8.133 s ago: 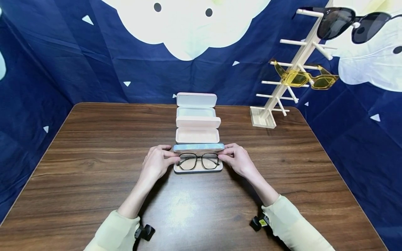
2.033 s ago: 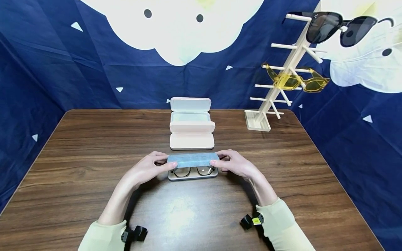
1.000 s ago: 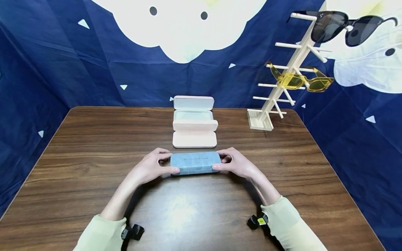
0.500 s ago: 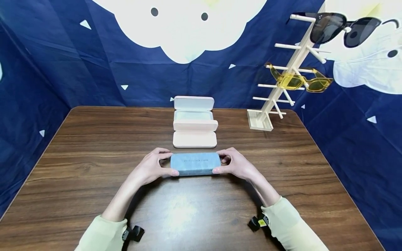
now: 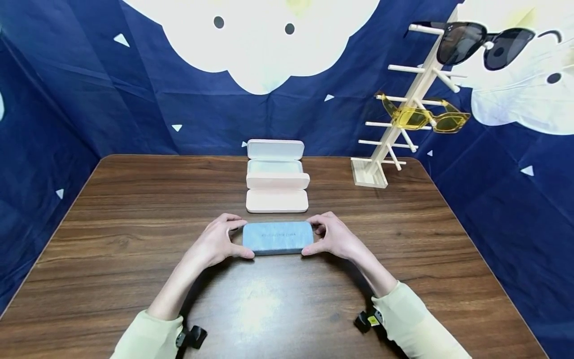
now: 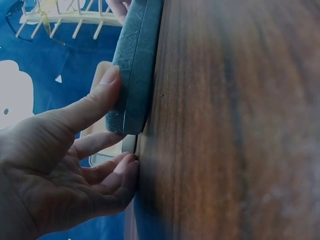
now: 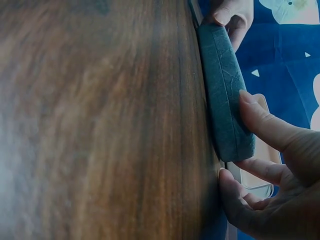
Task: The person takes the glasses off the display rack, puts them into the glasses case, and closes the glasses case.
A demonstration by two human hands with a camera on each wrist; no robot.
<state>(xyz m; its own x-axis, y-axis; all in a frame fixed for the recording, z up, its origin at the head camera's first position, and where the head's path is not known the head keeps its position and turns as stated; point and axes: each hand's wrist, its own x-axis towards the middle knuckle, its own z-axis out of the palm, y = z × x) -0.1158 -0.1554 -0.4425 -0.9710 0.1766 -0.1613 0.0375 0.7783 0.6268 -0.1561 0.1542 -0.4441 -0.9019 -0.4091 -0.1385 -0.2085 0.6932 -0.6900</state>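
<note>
A closed blue glasses case (image 5: 278,238), with faint lettering on its lid, lies flat on the wooden table. My left hand (image 5: 216,243) pinches its left end, thumb at the front edge and index finger at the back corner. At the opposite end my right hand (image 5: 338,238) holds it the same way. In the left wrist view the case (image 6: 134,70) shows a seam between lid and base, with my thumb against the lid's side. The right wrist view shows the case (image 7: 226,95) lid fully down. The eyeglasses inside are hidden.
Behind the blue case stand two open pale cases, the nearer one (image 5: 277,201) and the farther one (image 5: 275,149). A wooden stand (image 5: 417,89) at the back right bears black sunglasses (image 5: 464,44) and yellow sunglasses (image 5: 412,118). Brown table (image 5: 134,199) surrounds the hands.
The blue case, open with black-framed eyeglasses inside, had its lid brought down over them by both hands. It has been closed since about a second ago, both thumbs now lower at its front edge.
</note>
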